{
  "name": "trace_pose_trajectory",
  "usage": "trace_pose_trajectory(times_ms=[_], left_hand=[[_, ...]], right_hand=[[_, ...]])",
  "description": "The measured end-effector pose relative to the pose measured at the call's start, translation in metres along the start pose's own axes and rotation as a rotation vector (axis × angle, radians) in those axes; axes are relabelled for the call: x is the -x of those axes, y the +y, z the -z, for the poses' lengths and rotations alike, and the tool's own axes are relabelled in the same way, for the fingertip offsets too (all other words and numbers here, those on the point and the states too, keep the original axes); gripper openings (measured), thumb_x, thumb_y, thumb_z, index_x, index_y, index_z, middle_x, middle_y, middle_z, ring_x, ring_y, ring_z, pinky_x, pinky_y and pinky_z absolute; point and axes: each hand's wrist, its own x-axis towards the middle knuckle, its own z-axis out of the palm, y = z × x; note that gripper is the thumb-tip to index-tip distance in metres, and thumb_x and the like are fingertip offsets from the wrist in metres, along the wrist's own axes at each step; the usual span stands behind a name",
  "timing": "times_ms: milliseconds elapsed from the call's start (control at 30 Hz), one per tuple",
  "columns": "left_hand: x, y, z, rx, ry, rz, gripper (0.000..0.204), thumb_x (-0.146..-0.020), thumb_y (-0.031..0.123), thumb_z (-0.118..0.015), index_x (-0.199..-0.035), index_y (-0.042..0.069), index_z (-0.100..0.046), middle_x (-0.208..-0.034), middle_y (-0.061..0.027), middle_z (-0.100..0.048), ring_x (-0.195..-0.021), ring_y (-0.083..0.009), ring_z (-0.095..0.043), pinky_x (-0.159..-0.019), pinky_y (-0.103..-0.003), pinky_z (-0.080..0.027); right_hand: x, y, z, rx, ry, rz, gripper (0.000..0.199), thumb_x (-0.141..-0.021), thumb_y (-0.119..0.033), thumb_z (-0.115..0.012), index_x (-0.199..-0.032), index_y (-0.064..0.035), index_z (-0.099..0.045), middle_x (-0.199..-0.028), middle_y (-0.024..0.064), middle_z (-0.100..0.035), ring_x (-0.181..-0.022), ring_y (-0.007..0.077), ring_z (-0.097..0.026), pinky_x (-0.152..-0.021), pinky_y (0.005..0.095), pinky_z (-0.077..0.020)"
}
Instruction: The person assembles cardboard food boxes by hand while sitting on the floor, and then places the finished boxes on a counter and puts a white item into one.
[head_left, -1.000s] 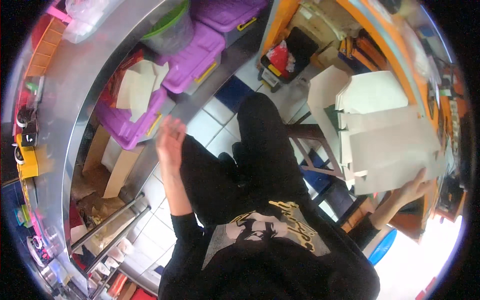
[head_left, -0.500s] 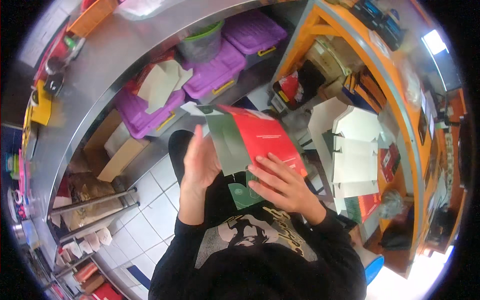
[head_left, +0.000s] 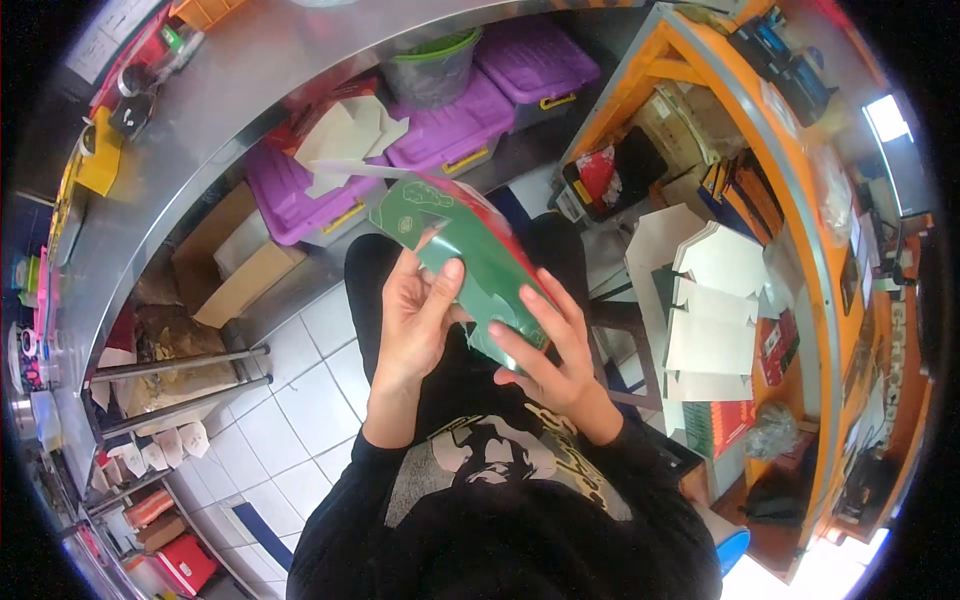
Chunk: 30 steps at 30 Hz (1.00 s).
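Observation:
A green and red folding carton (head_left: pixel 470 245) is held above my lap, tilted, with its green side facing up and the red showing along its right edge. My left hand (head_left: pixel 414 325) pinches its left side, thumb on the green face and the other fingers partly hidden behind. My right hand (head_left: pixel 562 365) is closed around the lower right edge, fingers over the green panel. A pale flap (head_left: pixel 350 170) sticks out at the carton's far end. To the right, a stack of flat carton blanks (head_left: pixel 712 325) lies with white insides up.
Purple-lidded bins (head_left: pixel 450 135) stand under a steel counter (head_left: pixel 235 110), with loose white card pieces (head_left: pixel 350 130) on one lid. An orange-framed shelf (head_left: pixel 800 140) curves along the right. White floor tiles (head_left: pixel 315 400) show at left, by a metal rail (head_left: pixel 180 365).
The carton has turned and folded narrower: its broad red panel faced up before, now the green does. My left hand has closed on it, and my right hand has shifted to its lower edge.

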Motion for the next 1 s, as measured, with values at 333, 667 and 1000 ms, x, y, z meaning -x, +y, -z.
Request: trace_pose_trajectory(times_ms=[333, 667, 1000], left_hand=[[0.013, -0.001, -0.01, -0.144, 0.065, -0.063, 0.034, -0.098, 0.015, -0.048, -0.128, 0.002, -0.039, -0.113, -0.0104, -0.057, -0.097, -0.019, -0.063, -0.074, -0.033, -0.059], [0.018, -0.012, 0.007, -0.343, -0.022, -0.134, 0.038, -0.089, -0.004, -0.058, -0.125, -0.002, -0.047, -0.115, -0.0075, -0.056, -0.104, -0.0127, -0.055, -0.085, -0.026, -0.047], [0.065, -0.019, 0.043, -0.55, -0.536, 0.445, 0.023, -0.087, 0.004, -0.063, -0.108, -0.004, -0.059, -0.084, -0.0061, -0.069, -0.077, -0.0062, -0.061, -0.064, -0.023, -0.052]], right_hand=[[0.001, 0.007, -0.002, -0.155, -0.09, -0.038, 0.052, -0.062, -0.012, -0.08, -0.112, -0.0088, -0.065, -0.135, 0.0201, -0.045, -0.121, 0.0449, -0.045, -0.092, 0.0463, -0.0471], [0.004, -0.005, -0.017, -0.339, -0.017, -0.311, 0.049, -0.075, -0.004, -0.069, -0.121, 0.0021, -0.055, -0.136, 0.0281, -0.043, -0.118, 0.0398, -0.05, -0.098, 0.0417, -0.0407], [-0.023, 0.031, 0.004, -0.377, -0.335, -0.326, 0.05, -0.074, 0.007, -0.065, -0.121, -0.0046, -0.056, -0.138, 0.0172, -0.035, -0.088, 0.0205, -0.055, -0.071, 0.0273, -0.0496]])
